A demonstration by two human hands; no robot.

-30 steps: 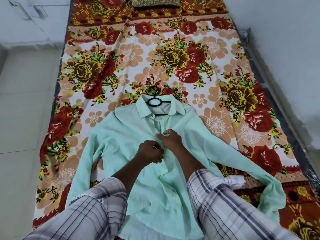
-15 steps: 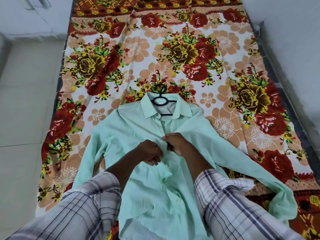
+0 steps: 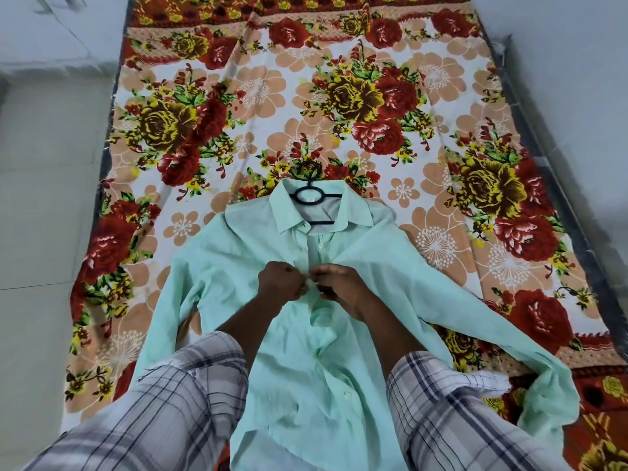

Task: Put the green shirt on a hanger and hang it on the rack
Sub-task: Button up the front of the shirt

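On the floral bedsheet (image 3: 238,96) the green shirt (image 3: 299,351) lay hanger (image 3: 311,198) at twelve o'clock, my left hand (image 3: 280,283) and right hand (image 3: 343,288) pinching its placket; tugging might, I judged, dislodge the hanger.

A bed covered by a cotton sheet printed with large red, yellow and peach flowers (image 3: 258,96) carried a pale mint-green button-up shirt (image 3: 306,351), which lay flat on it, front up, sleeves spread, collar away from the person. A black plastic hanger (image 3: 311,196) showed inside the collar.
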